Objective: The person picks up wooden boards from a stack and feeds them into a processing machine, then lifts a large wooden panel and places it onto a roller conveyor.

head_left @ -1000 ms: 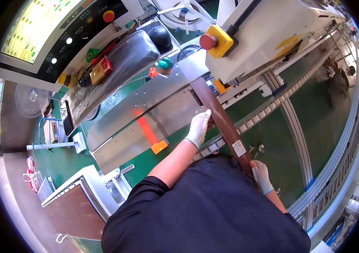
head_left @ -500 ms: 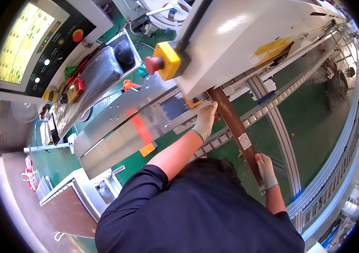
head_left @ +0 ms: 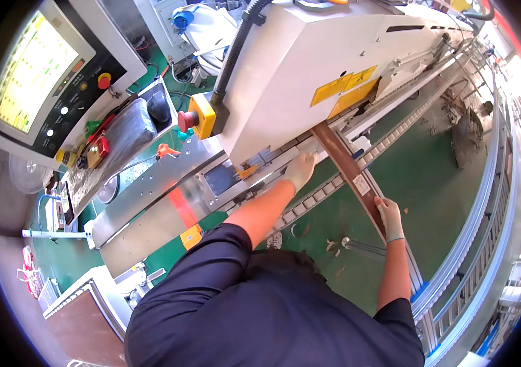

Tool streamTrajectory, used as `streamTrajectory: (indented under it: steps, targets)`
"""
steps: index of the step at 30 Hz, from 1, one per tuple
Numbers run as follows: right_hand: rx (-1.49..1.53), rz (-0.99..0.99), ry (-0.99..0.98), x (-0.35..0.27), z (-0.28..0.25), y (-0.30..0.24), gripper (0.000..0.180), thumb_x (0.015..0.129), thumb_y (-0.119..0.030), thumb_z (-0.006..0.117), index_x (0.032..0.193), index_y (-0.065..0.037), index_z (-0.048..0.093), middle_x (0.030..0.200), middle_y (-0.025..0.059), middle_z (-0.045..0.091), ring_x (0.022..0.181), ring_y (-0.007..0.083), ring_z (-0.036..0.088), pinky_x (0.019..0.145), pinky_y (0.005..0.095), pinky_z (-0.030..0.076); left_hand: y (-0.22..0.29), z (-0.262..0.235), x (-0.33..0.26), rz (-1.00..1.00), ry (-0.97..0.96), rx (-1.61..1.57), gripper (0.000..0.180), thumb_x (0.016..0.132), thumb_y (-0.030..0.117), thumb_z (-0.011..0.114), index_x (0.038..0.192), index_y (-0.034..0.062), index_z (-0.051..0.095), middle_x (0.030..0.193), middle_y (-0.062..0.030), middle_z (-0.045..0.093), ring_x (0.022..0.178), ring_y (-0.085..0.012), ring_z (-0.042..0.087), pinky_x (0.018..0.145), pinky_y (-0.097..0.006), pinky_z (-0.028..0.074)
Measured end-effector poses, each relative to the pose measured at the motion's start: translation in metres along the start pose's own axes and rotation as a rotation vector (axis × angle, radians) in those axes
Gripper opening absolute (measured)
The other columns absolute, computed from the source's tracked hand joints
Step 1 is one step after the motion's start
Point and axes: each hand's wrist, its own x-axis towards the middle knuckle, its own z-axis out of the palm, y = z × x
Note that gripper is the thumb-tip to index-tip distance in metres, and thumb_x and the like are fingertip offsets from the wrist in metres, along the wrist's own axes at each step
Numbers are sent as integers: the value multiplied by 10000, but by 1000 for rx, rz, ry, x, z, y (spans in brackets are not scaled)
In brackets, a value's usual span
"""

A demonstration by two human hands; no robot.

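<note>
A long brown board with a white label slants out from under the white machine housing, its far end hidden there. My right hand, in a pale glove, grips the board near its close end, thumb on top. My left hand, gloved too, is at the machine's front edge, left of the board and apart from it. Its fingers look stretched out and slightly blurred, with nothing seen in them. Left of that hand, a small orange-yellow block sits on the metal bed.
A chain conveyor runs beneath the board. On the left are a control panel with a lit screen and a yellow box with a red button. A roller rail curves along the right. Brown panels stand at lower left.
The board has shifted right along the machine, away from the orange-yellow block, with my right hand still holding it. My left hand has come off the board. The view has shifted too.
</note>
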Motion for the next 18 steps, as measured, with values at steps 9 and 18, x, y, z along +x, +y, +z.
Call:
streamTrajectory:
  steps: [9,18]
  targets:
    - [-329,-1095,175,-23,182,-140,311,835,-233,761,1088,-58,721,1028,171,726,1023,392,681,883,515,528,-137,-170,-215,-170,-443,516,521,1047,461,498,1335,65,675,1290,-207,707,1193,-400,662,1053,-475,498]
    - [-734,-1358,-841,-180,354,-219,421,982,-516,623,961,-106,717,935,137,730,928,351,712,806,494,565,-159,-273,-477,-656,451,433,417,1017,387,524,1154,64,749,1189,-197,739,1133,-368,689,994,-461,529]
